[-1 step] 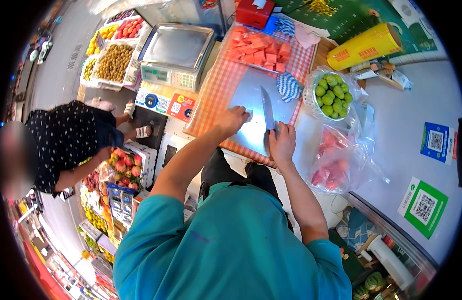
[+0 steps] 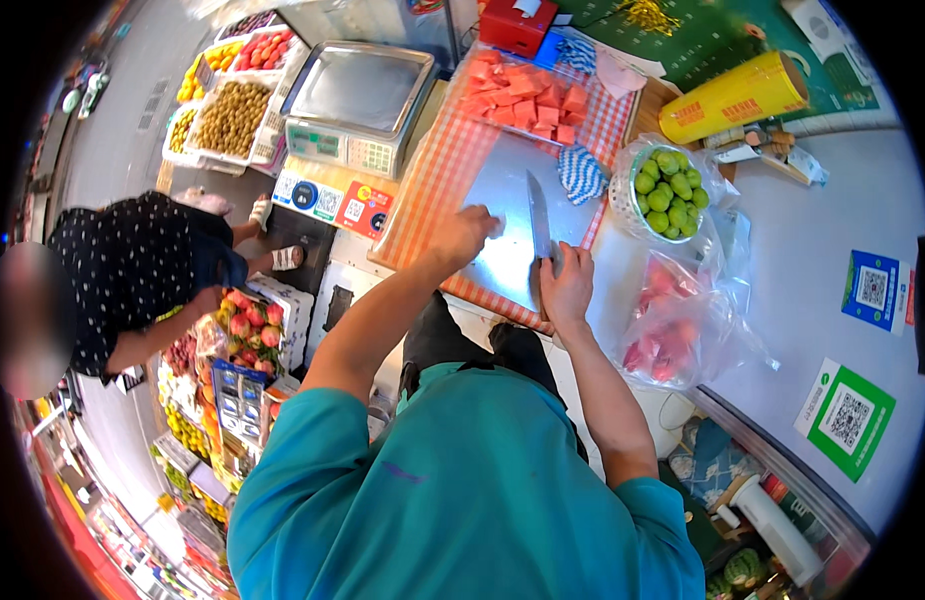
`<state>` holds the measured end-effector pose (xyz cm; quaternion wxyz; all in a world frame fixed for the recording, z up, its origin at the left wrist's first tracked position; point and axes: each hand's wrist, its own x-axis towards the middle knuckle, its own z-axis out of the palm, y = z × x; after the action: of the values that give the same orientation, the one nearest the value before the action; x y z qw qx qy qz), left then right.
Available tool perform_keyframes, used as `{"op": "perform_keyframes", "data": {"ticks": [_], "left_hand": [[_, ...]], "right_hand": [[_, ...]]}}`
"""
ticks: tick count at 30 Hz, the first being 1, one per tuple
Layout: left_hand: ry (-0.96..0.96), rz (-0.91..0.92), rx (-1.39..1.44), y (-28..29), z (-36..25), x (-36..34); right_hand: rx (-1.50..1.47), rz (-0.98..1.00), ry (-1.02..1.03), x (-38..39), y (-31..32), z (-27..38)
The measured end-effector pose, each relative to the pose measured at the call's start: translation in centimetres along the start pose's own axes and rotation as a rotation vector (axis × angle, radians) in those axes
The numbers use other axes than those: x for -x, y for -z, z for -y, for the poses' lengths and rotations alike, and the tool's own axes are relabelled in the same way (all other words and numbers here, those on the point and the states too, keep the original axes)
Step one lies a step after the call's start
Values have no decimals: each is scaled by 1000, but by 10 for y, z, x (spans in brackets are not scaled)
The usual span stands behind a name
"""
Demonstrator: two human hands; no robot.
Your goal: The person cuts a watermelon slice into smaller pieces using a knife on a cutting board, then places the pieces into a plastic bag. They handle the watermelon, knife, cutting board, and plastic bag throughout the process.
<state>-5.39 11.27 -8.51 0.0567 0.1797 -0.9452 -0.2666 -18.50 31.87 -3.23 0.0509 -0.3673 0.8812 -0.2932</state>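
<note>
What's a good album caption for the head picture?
Knife in the right grip over a shiny board, with red fruit cubes beyond.

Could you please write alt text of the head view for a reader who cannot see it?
A bare right hand grips a knife, blade pointing away over a metal board; the left hand is curled at the board's left side. Beyond are cut red fruit pieces; a scale stands left, green fruit right.

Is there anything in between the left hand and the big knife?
Just a small pale thing at the left hand, too blurred to name. Beyond it, nothing visible stands in the way: only shiny metal board lies before the knife, which the right hand holds.
</note>
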Motion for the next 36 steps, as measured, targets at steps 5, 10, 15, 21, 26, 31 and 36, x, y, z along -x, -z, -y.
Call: {"op": "perform_keyframes", "data": {"ticks": [5, 10, 15, 21, 26, 31, 36], "left_hand": [[363, -331, 272, 24, -10, 44], [87, -236, -60, -17, -25, 88], [409, -150, -102, -24, -32, 82], [946, -945, 321, -12, -77, 256], [1676, -706, 147, -197, -179, 551], [1907, -168, 382, -278, -264, 732], [1733, 17, 251, -216, -116, 651]], "right_hand": [[-114, 24, 34, -7, 4, -1], [-152, 89, 113, -3, 9, -1], [-173, 117, 225, -8, 11, 17], [-353, 217, 203, -21, 0, 34], [-406, 239, 137, -48, -30, 6], [-558, 224, -127, -76, -35, 3], [-820, 83, -623, -129, -43, 2]]}}
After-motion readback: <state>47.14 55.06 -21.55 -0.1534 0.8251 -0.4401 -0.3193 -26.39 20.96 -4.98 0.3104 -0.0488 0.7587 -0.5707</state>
